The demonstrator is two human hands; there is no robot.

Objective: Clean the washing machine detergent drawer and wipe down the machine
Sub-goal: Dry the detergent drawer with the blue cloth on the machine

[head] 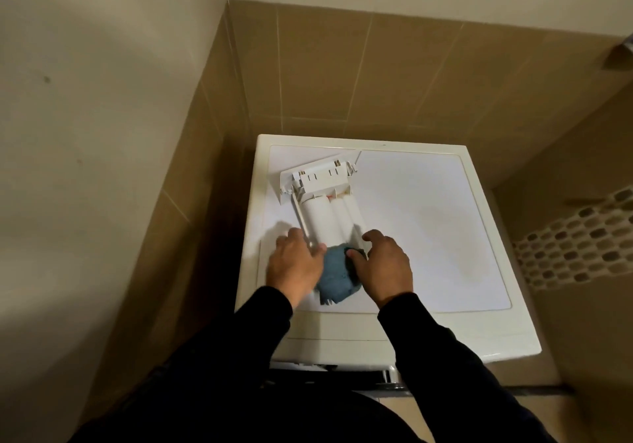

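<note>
The white detergent drawer lies upside down on the top of the washing machine, its front panel pointing to the back wall. A blue cloth is bunched over the drawer's near end. My left hand rests on the drawer's left edge and touches the cloth. My right hand presses on the cloth's right side, thumb on a dark patch of it. Both forearms are in black sleeves.
Brown tiled walls close in behind and to the left of the machine. A mosaic tile strip runs on the right wall. The machine's front edge is just below my wrists.
</note>
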